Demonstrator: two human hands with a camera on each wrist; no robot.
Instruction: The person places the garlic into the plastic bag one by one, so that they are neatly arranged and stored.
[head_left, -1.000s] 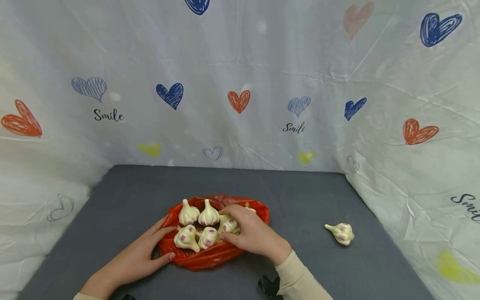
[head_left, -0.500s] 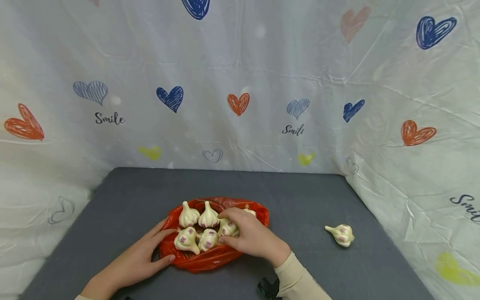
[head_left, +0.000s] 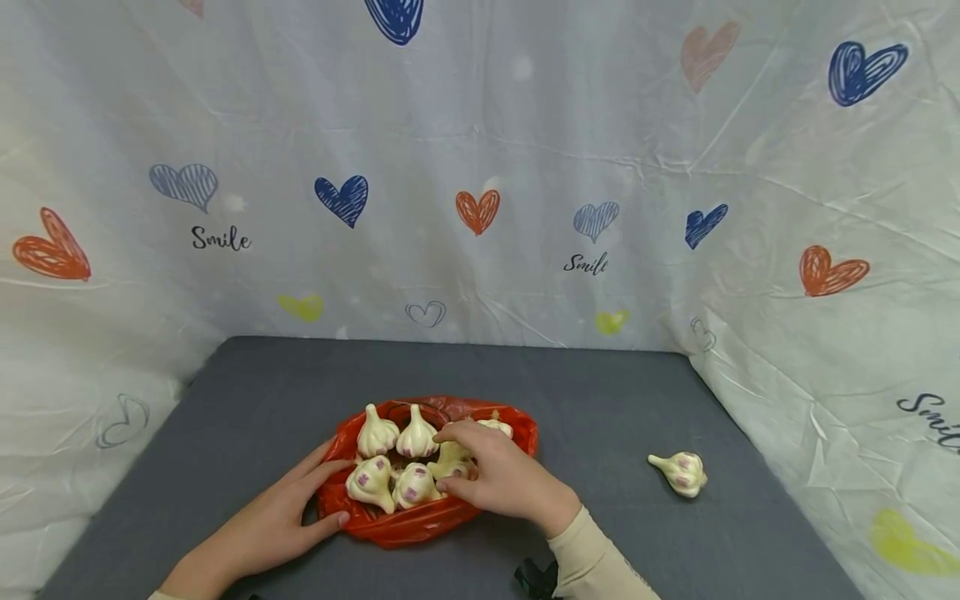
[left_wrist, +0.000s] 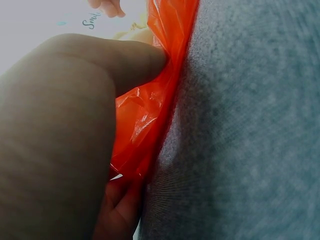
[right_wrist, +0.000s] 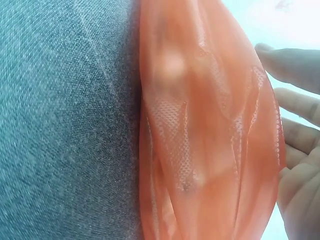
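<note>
A red plastic bag [head_left: 427, 525], its mouth rolled wide, sits on the grey table and holds several garlic bulbs. At its left side my left hand [head_left: 288, 500] holds the bag, thumb at the front and forefinger over the rim; in the left wrist view the thumb [left_wrist: 142, 60] lies against the red plastic. My right hand [head_left: 502, 475] reaches in from the right, fingers and thumb round a garlic bulb [head_left: 452, 460] that they partly cover. Two bulbs stand neck up at the back, such as this garlic bulb [head_left: 416, 435]. In the right wrist view, the fingers show beyond the bag.
One loose garlic bulb [head_left: 684, 473] lies on the grey table [head_left: 600, 417] to the right of the bag. Behind and beside the table hangs a white curtain [head_left: 480, 125] printed with hearts and "Smile". A black strap piece [head_left: 536, 577] shows below the right sleeve.
The garlic bulb in my right hand has turned, its neck now toward the lower left. The front bulbs have shifted slightly. My left hand stays on the bag.
</note>
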